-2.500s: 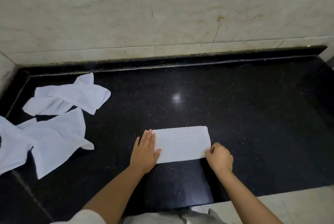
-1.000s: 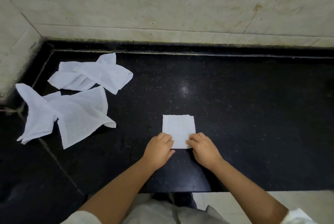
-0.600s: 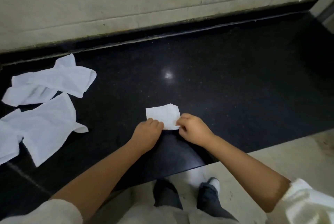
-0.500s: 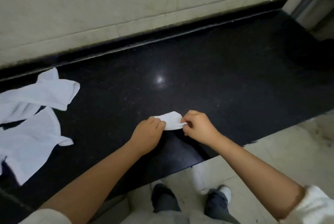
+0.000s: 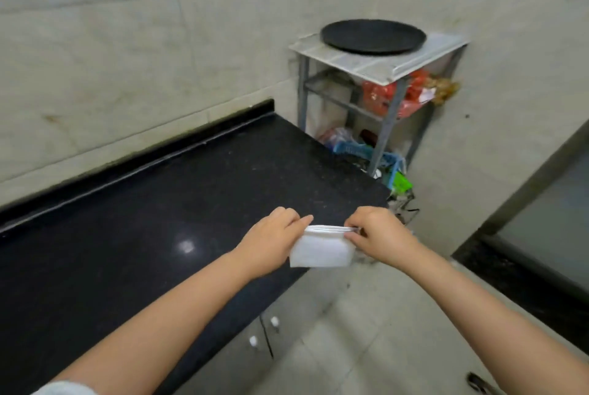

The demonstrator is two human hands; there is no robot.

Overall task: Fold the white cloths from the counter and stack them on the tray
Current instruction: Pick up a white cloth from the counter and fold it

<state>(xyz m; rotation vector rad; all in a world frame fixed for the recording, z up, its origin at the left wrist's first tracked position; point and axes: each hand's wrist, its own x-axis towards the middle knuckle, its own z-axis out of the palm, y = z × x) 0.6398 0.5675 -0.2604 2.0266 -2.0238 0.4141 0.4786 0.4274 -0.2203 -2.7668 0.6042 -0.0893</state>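
Fingers (image 5: 294,222) of both hands pinch the folded cloth (image 5: 322,251) by its top corners; loosen off, folds could spill before the tray (image 5: 373,36).

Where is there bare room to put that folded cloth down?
The round black tray on the rack is bare. So is the black counter, from wall to front edge. The rack's lower shelves are crowded with bags. Both hands, left and right, hold the cloth.

I see a glossy black stone counter (image 5: 165,219) running along a tiled wall. Just past its far end stands a metal rack (image 5: 382,101), its white top shelf bearing a round black tray (image 5: 373,36).
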